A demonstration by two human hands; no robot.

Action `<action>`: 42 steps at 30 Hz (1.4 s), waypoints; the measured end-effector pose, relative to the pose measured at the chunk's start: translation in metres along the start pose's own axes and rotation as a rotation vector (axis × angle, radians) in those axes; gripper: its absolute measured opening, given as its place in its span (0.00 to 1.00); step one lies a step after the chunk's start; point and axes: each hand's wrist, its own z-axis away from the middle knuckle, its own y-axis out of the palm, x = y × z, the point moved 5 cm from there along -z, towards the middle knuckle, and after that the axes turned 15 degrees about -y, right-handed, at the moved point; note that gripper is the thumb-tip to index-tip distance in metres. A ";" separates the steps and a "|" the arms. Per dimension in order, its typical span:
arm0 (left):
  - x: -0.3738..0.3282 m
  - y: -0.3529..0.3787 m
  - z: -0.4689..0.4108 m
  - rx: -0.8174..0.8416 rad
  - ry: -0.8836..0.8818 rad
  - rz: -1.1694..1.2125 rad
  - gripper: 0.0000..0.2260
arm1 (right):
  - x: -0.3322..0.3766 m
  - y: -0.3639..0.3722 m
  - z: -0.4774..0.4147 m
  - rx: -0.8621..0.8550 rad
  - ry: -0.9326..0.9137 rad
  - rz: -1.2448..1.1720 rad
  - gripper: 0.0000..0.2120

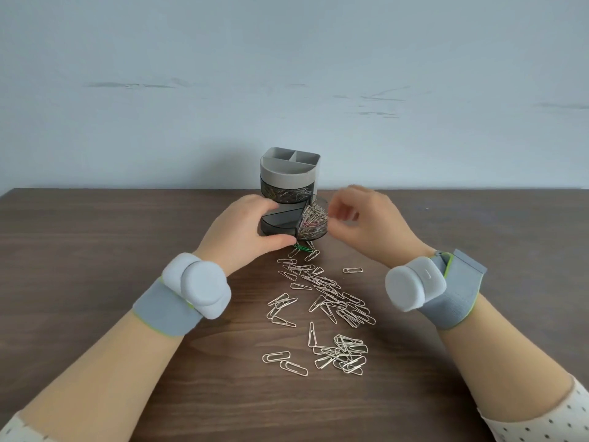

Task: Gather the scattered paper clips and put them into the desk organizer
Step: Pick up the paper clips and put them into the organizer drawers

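A grey desk organizer (288, 173) stands at the table's far middle, with smoky swing-out trays below its top cups. One lower tray (314, 218) is swung out to the right and piled with paper clips. My left hand (245, 228) grips the lower tray stack from the left. My right hand (366, 215) hovers just right of the filled tray, fingers loosely curled and blurred; whether it holds a clip I cannot tell. Several silver paper clips (322, 291) lie scattered on the table between my wrists, with another cluster (344, 352) nearer me. A green clip (301, 248) lies at the organizer's base.
The brown wooden table (111, 250) runs back to a pale wall. Both wrists wear grey bands with white pods. A single clip (353, 270) lies apart to the right of the main pile.
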 end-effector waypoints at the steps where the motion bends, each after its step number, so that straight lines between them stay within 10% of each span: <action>1: 0.004 0.002 -0.001 0.043 -0.053 0.069 0.29 | 0.000 0.002 0.001 0.040 0.016 -0.028 0.01; 7: 0.017 0.000 -0.005 -0.011 -0.235 0.474 0.22 | 0.009 0.022 0.006 0.113 -0.007 -0.130 0.07; 22: 0.013 0.002 -0.004 -0.024 -0.222 0.468 0.10 | 0.015 0.038 -0.002 0.126 -0.021 0.075 0.20; 37: 0.009 0.005 0.002 -0.051 -0.227 0.321 0.18 | -0.009 0.036 0.003 0.064 0.155 0.049 0.22; 42: -0.004 0.005 0.004 0.086 -0.375 0.737 0.20 | 0.014 0.043 -0.006 0.044 0.027 0.032 0.24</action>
